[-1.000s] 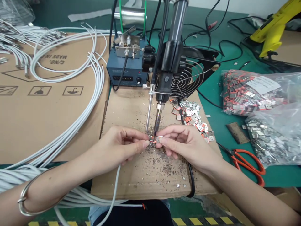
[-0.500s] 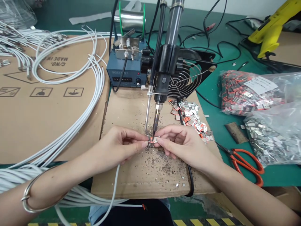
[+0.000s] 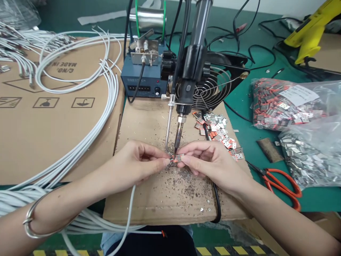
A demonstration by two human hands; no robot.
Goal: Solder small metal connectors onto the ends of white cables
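Observation:
Between thumb and forefinger my left hand [image 3: 144,160] pinches the end of a white cable [image 3: 130,206], which hangs down below the palm. My right hand [image 3: 206,158] grips a small USB connector [image 3: 179,158] with orange-red plastic and a metal face. The cable end and the connector meet under the tip of a soldering iron [image 3: 178,133] fixed in a stand. Beside the tip comes down a thin metal solder feed tube [image 3: 168,129]. Whether the tip touches the connector I cannot tell exactly. Both hands are just above a cardboard sheet [image 3: 144,124] strewn with solder bits.
Loose USB connectors [image 3: 218,129] lie behind my right hand. Orange-handled cutters [image 3: 283,183] and bags of connectors [image 3: 287,103] and metal shells [image 3: 306,153] are at right. A blue soldering station [image 3: 144,80], a solder spool [image 3: 150,19] and a fan [image 3: 205,89] stand behind. White cables [image 3: 102,117] lie left.
The connector's position in the right fingers has shifted slightly, and more of its metal face shows. The whole view has moved a little. Both hands keep their pinch.

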